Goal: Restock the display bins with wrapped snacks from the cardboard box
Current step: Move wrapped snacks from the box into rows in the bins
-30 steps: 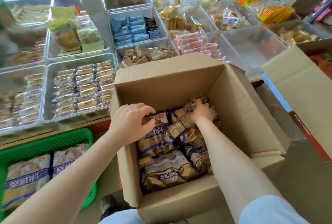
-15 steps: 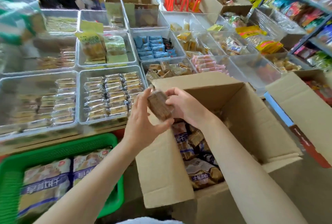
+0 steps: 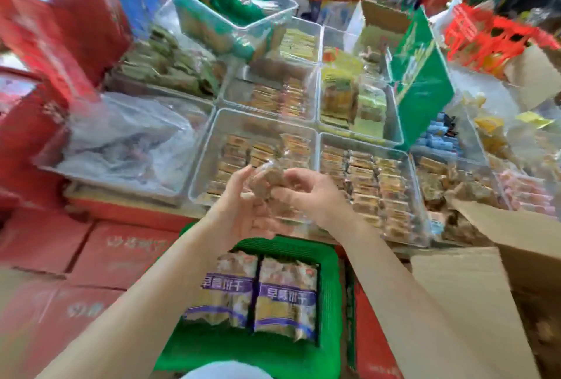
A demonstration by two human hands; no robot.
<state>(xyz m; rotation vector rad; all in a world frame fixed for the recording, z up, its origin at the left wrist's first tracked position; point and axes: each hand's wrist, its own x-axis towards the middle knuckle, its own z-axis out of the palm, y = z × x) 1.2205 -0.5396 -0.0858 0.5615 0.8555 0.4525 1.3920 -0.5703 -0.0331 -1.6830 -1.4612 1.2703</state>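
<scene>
A small stack of brown wrapped snacks (image 3: 267, 181) is held between both hands, over the front edge of a clear display bin (image 3: 212, 132) that holds rows of similar wrapped snacks. My left hand (image 3: 243, 211) cups the stack from the left and below. From the right, my right hand (image 3: 306, 193) grips it with curled fingers. The open cardboard box (image 3: 473, 287) stands at the lower right, with only its flaps and side showing. The whole view is blurred.
Several clear bins of snacks fill the table, among them one right of my hands (image 3: 370, 190). A green basket (image 3: 329, 287) with two large snack bags sits below my arms. Red cartons (image 3: 100, 254) are stacked at the left. A bin with crumpled plastic (image 3: 127, 141) lies at left.
Both hands lifted a stack of snacks out of the cardboard box and carried it left, over the display bin. The view swung left, so the box now sits at the right edge.
</scene>
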